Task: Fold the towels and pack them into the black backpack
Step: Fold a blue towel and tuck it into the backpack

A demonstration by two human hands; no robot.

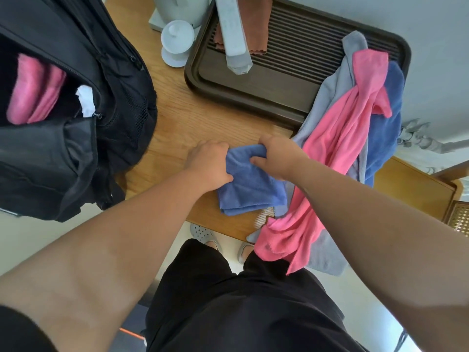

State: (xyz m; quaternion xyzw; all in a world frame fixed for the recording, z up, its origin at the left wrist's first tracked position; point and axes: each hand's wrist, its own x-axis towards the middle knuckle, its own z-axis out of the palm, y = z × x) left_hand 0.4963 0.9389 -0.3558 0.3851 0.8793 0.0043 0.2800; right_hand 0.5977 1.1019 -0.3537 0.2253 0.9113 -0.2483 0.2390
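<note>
A folded blue towel [250,189] lies near the front edge of the wooden table [177,128]. My left hand [209,162] grips its far left corner, and my right hand [275,157] pinches its far edge. The black backpack [76,138] stands open at the left, with a folded pink towel [33,92] inside. To the right lies a loose heap: a pink towel [327,158], a grey towel [327,95] and another blue towel [385,133], draped over the table's edge.
A dark slatted tray [279,85] sits at the back with a white remote [232,34] and a brown cloth [256,29] on it. A white lidded cup [176,41] and a kettle base stand behind. A wooden chair [418,189] is at the right.
</note>
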